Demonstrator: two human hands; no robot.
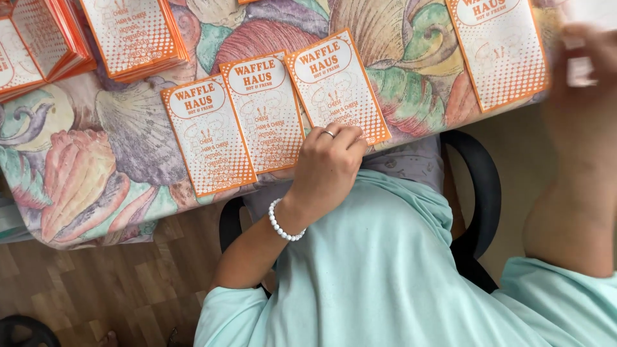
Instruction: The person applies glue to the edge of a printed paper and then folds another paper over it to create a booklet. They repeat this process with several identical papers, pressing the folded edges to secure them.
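Across the whole upper half of the frame, a table under a cloth [96, 160] printed with big shells in pink, green and purple. Below it, filling the lower right, a mint-green shirt [398, 276], with a black chair [482, 193] curving round behind at centre right. Wood-look floor [96, 289] in the lower left.

On the cloth, upper left, stacks of orange-and-white paper sleeves [132, 35] (edges fanned, at least 2 piles). Upper right, a single sleeve [504, 54] of the same kind, lying flat and slightly blurred. In the upper middle, 3 sleeves in a row, each overlapping its neighbour: left sleeve [209, 138], middle sleeve [267, 109], right sleeve [337, 87].

Left hand [328, 164] at centre, fingers curled down loosely, fingertips pressing on the lower edge of the right sleeve near the table's rim; gripping nothing outright. Ring on 1 finger, white bead bracelet [286, 225] at the wrist.

Right hand [585, 71] at the far upper right, raised and blurred, pinching something small and pale; how far open, cannot tell.
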